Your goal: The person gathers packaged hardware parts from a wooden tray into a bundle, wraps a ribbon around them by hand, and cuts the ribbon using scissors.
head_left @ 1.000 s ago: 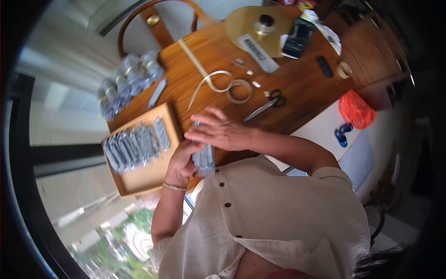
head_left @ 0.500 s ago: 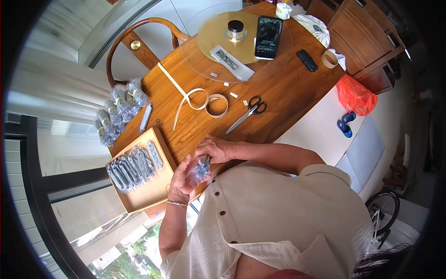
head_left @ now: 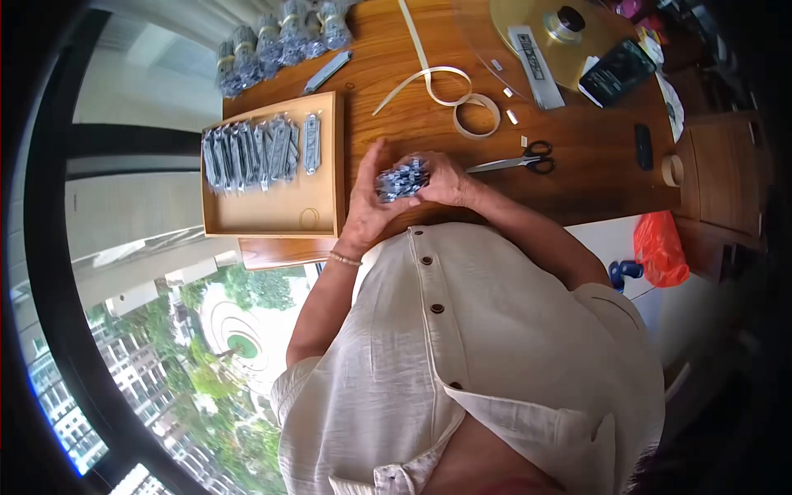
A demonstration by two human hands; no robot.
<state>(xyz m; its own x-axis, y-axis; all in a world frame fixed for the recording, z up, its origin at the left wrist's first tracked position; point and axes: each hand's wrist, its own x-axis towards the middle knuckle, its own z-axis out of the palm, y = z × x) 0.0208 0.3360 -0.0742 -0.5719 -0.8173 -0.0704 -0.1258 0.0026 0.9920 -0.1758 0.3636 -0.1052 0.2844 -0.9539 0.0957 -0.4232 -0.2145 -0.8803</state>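
A bundle of thin plastic-wrapped packets (head_left: 403, 180) is held end-up between my two hands, close to my shirt front at the table edge. My left hand (head_left: 369, 202) cups its left side, with some fingers pointing up. Around the other side curls my right hand (head_left: 443, 179), its fingers partly hidden behind the bundle. Left of my hands, a shallow wooden tray (head_left: 337, 165) contains a row of similar grey packets (head_left: 252, 153), one separate packet (head_left: 311, 143) and thin rubber bands (head_left: 308, 218).
Banded bundles (head_left: 268, 39) line the back left, near a loose packet (head_left: 327, 72). Black-handled scissors (head_left: 538, 157), a tape roll (head_left: 477, 115) and a long pale strip (head_left: 417, 37) lie beyond my hands. A phone (head_left: 619, 73) leans by a glass turntable (head_left: 503, 25).
My view has turned and tipped, so the table appears rotated. The bundle, blurred and low before, is now raised with packet ends showing, and both hands are around it.
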